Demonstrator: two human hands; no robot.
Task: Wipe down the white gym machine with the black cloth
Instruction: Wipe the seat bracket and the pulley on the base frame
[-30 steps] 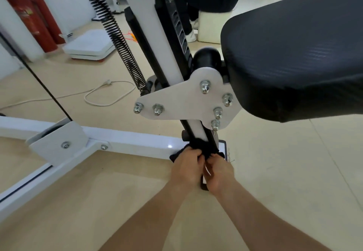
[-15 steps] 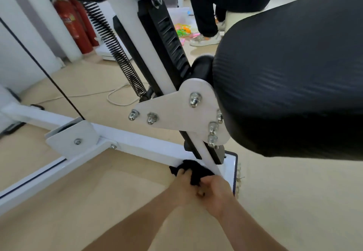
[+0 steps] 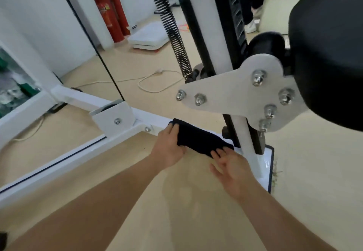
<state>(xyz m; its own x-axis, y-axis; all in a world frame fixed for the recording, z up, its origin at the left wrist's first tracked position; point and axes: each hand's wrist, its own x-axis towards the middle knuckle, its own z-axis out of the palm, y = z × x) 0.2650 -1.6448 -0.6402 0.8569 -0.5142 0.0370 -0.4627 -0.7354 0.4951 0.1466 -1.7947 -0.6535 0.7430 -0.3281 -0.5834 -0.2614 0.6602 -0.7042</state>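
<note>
Now the cloth is no more bunched at the foot of the post; it lies stretched along the low bar of the white machine. The left hand grips its left end with curled fingers. The right hand, fingers spread and straight, touches its right end, just beside the post.

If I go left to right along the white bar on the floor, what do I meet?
White bolted bracket → left hand → black cloth → right hand → white base plate.
</note>
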